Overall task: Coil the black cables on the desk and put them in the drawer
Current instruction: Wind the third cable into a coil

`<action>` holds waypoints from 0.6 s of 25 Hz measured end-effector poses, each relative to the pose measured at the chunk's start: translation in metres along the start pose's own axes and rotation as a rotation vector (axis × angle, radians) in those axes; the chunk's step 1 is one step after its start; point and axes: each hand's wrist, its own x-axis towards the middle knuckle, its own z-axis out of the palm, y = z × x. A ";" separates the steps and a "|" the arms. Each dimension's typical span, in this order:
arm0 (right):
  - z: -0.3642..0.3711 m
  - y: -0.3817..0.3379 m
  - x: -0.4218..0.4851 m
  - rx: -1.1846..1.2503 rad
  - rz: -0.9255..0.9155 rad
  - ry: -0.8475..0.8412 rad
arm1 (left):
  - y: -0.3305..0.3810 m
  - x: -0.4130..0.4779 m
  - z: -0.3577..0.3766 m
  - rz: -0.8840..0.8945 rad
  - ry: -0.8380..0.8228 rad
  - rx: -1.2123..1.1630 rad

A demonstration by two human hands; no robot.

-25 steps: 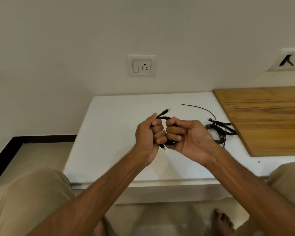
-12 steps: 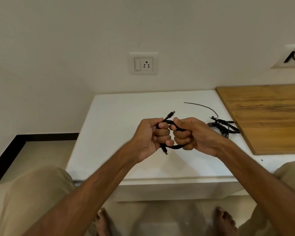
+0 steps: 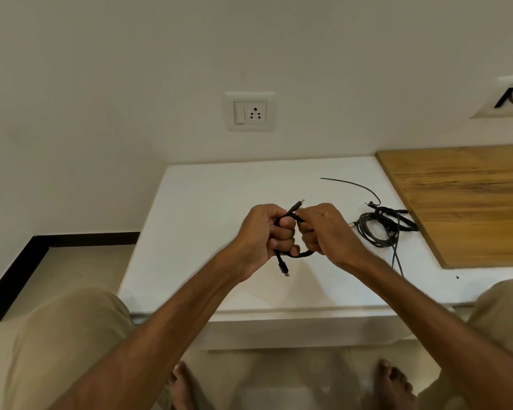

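A white desk [image 3: 205, 202] fills mid-frame below a cream wall with a socket [image 3: 250, 111]. A wooden board [image 3: 471, 202] lies at right. At centre, the left hand [image 3: 264, 232] and right hand [image 3: 326, 232] both grip a short black cable [image 3: 304, 255] looped between the fists, its plug ends sticking out above and below. A loose cable bundle [image 3: 379, 229], perhaps two cables, rests on the desk to their right.

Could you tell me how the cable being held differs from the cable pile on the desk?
The held cable is gripped above the desk by left hand and right hand; the cable pile lies on it. The held cable is one small loop; the pile is looser, with trailing strands. Both are black.
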 end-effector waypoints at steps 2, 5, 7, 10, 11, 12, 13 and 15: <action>-0.001 -0.002 -0.002 -0.020 0.006 -0.016 | -0.001 0.003 0.000 0.023 0.031 0.067; -0.005 -0.006 -0.009 -0.013 0.099 -0.102 | 0.002 0.004 -0.001 0.116 0.143 0.286; -0.009 -0.006 -0.013 0.025 0.108 -0.129 | 0.002 0.003 -0.003 0.127 0.166 0.363; -0.012 -0.005 -0.015 -0.131 -0.036 -0.138 | -0.003 0.004 -0.002 0.074 0.132 0.424; -0.012 -0.005 -0.014 -0.261 -0.112 -0.147 | -0.005 0.005 -0.002 0.060 0.124 0.439; -0.013 -0.004 -0.013 -0.397 -0.171 -0.158 | -0.007 0.005 -0.001 0.048 0.115 0.446; -0.013 -0.003 -0.012 -0.519 -0.211 -0.169 | -0.007 0.005 -0.001 0.036 0.105 0.448; -0.012 -0.003 -0.012 -0.659 -0.234 -0.196 | -0.006 0.005 -0.004 -0.002 0.085 0.445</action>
